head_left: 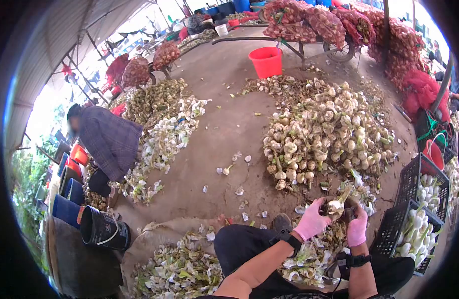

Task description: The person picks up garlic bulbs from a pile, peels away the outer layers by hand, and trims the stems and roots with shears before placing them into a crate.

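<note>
A garlic bulb (335, 207) with a stub of stem pointing up sits between my hands. My left hand (313, 219), in a pink glove with dark, soiled fingers, is closed around the bulb's left side. Close on the right is my right hand (357, 223), gloved alike, its fingers curled in toward the bulb; what they hold, if anything, is hidden. Just beyond lies a big heap of untrimmed garlic bulbs (329, 129). Peeled skins and leaf scraps (306, 261) cover the ground beneath my hands.
Black crates (409, 234) of pale trimmed garlic stand at my right. A black bucket (104, 229) is at left, near a crouching person (107, 139) beside another garlic heap (157, 102). A red tub (267, 62) and a cart of netted sacks (301, 22) are farther off.
</note>
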A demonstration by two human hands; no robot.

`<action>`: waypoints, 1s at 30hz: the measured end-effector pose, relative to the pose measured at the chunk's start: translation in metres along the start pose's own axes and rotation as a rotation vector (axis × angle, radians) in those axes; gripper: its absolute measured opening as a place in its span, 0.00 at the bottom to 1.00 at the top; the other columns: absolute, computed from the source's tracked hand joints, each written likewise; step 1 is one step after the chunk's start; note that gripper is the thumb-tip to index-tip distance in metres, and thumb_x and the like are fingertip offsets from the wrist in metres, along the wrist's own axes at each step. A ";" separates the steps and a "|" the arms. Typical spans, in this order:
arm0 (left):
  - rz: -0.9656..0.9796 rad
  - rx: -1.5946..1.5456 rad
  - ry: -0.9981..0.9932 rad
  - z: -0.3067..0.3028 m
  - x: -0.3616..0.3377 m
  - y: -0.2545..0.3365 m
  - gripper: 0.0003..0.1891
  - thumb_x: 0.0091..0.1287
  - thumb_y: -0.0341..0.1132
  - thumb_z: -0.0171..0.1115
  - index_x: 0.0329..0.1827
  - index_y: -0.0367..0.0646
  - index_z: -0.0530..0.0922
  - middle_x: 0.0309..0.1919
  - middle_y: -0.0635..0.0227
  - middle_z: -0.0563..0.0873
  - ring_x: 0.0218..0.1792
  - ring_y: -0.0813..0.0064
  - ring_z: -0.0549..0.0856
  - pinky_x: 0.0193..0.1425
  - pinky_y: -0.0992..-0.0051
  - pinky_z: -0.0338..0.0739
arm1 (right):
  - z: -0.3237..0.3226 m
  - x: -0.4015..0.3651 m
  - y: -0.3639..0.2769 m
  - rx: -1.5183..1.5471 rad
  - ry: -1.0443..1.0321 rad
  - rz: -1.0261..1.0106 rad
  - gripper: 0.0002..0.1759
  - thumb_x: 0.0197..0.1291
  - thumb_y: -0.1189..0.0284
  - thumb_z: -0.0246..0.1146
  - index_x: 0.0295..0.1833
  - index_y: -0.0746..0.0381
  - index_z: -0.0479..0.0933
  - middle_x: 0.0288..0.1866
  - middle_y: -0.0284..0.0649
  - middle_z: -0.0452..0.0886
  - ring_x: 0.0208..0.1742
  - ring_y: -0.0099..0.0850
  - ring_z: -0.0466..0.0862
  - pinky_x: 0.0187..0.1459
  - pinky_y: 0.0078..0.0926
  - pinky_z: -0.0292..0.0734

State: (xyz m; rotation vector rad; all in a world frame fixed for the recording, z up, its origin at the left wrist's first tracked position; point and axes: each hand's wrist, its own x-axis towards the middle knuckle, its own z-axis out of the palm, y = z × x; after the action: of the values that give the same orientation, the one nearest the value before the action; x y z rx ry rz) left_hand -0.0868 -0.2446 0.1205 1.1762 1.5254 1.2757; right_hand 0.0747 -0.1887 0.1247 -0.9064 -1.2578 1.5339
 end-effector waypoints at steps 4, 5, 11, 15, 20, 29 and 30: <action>0.088 -0.004 -0.050 0.001 0.000 0.013 0.30 0.49 0.25 0.67 0.60 0.36 0.71 0.52 0.55 0.79 0.55 0.61 0.79 0.61 0.70 0.72 | 0.000 0.000 -0.018 -0.043 0.050 0.108 0.18 0.65 0.74 0.61 0.58 0.69 0.74 0.47 0.35 0.82 0.43 0.22 0.79 0.46 0.19 0.75; 0.129 0.069 -0.048 0.002 -0.002 0.022 0.31 0.47 0.25 0.66 0.60 0.38 0.72 0.52 0.54 0.78 0.55 0.57 0.78 0.62 0.69 0.72 | -0.005 0.002 -0.017 -0.095 0.012 0.108 0.17 0.65 0.73 0.61 0.57 0.68 0.75 0.46 0.34 0.82 0.42 0.21 0.79 0.45 0.18 0.75; 0.187 0.137 -0.044 0.009 -0.005 0.029 0.31 0.46 0.27 0.67 0.59 0.38 0.73 0.52 0.51 0.76 0.55 0.52 0.76 0.61 0.65 0.71 | -0.003 0.004 -0.013 -0.145 0.028 0.089 0.15 0.65 0.70 0.63 0.53 0.66 0.78 0.43 0.32 0.82 0.40 0.20 0.79 0.42 0.18 0.75; 0.179 0.150 -0.055 0.004 -0.004 0.027 0.31 0.46 0.28 0.67 0.59 0.37 0.73 0.52 0.50 0.76 0.56 0.52 0.76 0.61 0.65 0.71 | -0.004 0.004 -0.012 -0.010 -0.030 0.105 0.16 0.65 0.68 0.63 0.53 0.67 0.77 0.43 0.33 0.82 0.41 0.21 0.80 0.43 0.20 0.76; 0.145 0.133 -0.048 0.003 -0.003 0.026 0.30 0.47 0.28 0.68 0.58 0.36 0.74 0.52 0.51 0.77 0.55 0.55 0.77 0.62 0.67 0.71 | -0.004 0.004 -0.024 -0.186 -0.061 0.107 0.15 0.59 0.82 0.56 0.52 0.69 0.76 0.45 0.37 0.82 0.45 0.24 0.79 0.49 0.22 0.74; -0.010 -0.294 -0.203 -0.001 0.003 0.021 0.25 0.57 0.31 0.71 0.58 0.35 0.76 0.49 0.64 0.84 0.48 0.78 0.82 0.56 0.75 0.76 | -0.019 -0.006 -0.005 -0.661 -0.082 -0.222 0.29 0.39 0.93 0.44 0.51 0.71 0.74 0.46 0.47 0.81 0.53 0.36 0.79 0.58 0.28 0.70; -0.089 -0.406 -0.236 0.001 0.004 0.024 0.23 0.59 0.29 0.69 0.58 0.35 0.76 0.49 0.63 0.84 0.48 0.77 0.82 0.56 0.74 0.76 | -0.016 -0.006 -0.011 -0.494 -0.136 -0.134 0.28 0.40 0.91 0.46 0.52 0.69 0.74 0.45 0.51 0.81 0.51 0.43 0.80 0.55 0.32 0.72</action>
State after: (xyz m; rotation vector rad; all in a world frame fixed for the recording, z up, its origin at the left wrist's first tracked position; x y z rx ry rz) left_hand -0.0835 -0.2395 0.1443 0.9442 1.0725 1.2635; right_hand 0.0940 -0.1886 0.1324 -1.0110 -1.8060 1.2128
